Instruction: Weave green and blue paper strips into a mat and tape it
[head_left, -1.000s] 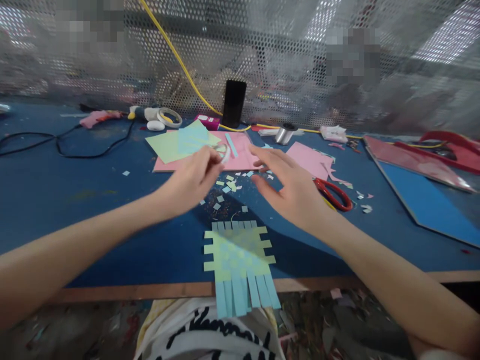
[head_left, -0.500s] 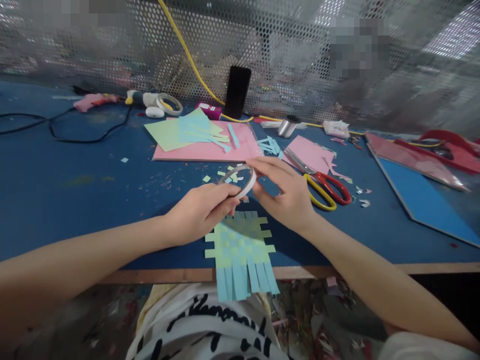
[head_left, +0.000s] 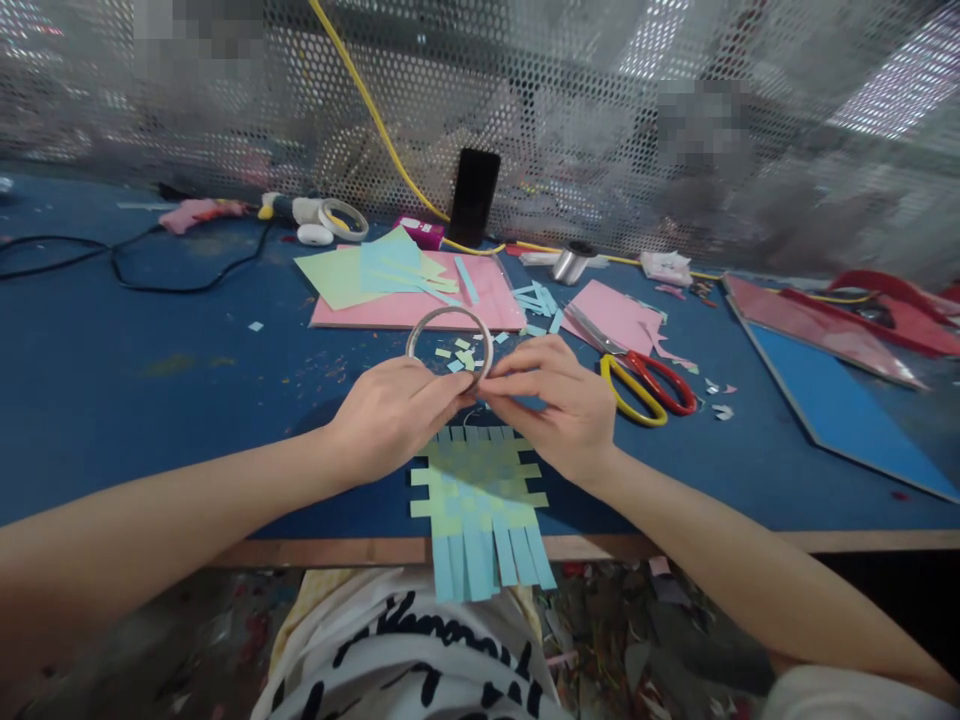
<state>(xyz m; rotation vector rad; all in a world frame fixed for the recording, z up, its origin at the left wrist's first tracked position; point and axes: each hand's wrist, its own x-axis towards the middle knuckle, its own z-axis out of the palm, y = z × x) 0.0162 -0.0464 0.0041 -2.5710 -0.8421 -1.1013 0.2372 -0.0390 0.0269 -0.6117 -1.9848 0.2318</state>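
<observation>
A thin roll of tape (head_left: 451, 312) stands on edge between my hands, its open ring facing me. My left hand (head_left: 391, 412) is closed on its lower left side. My right hand (head_left: 561, 405) pinches at the lower right of the ring, its fingertips meeting those of the left. Just below lies a woven paper mat (head_left: 480, 495) of green and blue strips, its long blue ends hanging over the table edge. Small paper scraps (head_left: 465, 352) show through the ring. Scissors (head_left: 637, 375) with one yellow and one red handle rest beside my right hand.
Coloured paper sheets (head_left: 345, 312) lie behind my hands. A dark phone (head_left: 474, 198) leans on the mesh wall, near a wire spool (head_left: 571, 264). A pink glue gun (head_left: 199, 214) with a black cord is at left. A blue board (head_left: 862, 410) lies right.
The tape roll has turned, so its ring now faces me more fully. My right hand has come down and inward, its fingers closing at the roll's lower edge beside the left hand.
</observation>
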